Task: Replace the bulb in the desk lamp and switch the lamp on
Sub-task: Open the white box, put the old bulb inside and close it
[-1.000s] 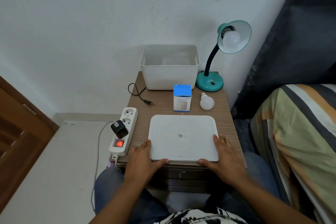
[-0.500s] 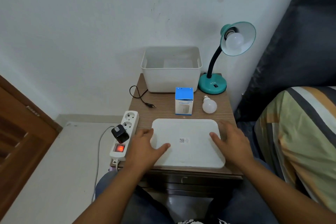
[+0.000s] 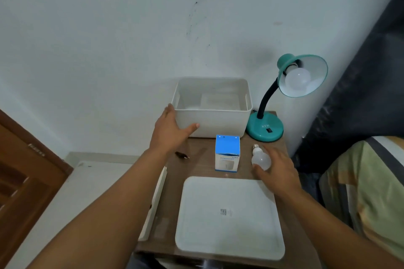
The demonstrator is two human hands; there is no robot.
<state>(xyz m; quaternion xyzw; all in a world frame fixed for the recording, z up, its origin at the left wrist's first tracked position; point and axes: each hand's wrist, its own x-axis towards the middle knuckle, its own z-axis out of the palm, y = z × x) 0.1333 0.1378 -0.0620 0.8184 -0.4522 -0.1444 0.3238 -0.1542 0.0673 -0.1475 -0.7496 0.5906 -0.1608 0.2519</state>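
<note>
The task looks barely begun — the lamp [image 3: 293, 96] at 1 o'clock has a bulb seated in its shade, unlit, and nothing is unscrewed yet. At 9 o'clock of the table [image 3: 203, 159] the left hand [image 3: 172, 131] lies open against the near left corner of the bin [image 3: 212, 107], fingers spread, thumb on its front wall, gripping nothing. At centre stands a blue box [image 3: 227, 153]; a white tray [image 3: 228, 218] lies flat at 6 o'clock. At 3 o'clock the right hand [image 3: 277, 168] curls loosely round the spare bulb [image 3: 260, 159], which lies on its side just right of the box — touching, not yet lifted or clamped. Next, I judge, comes closing on that glass gently, or reaching first for the seated bulb. The table is brown woodgrain against a pale wall; a wooden door at far left, striped bedding at far right.
</note>
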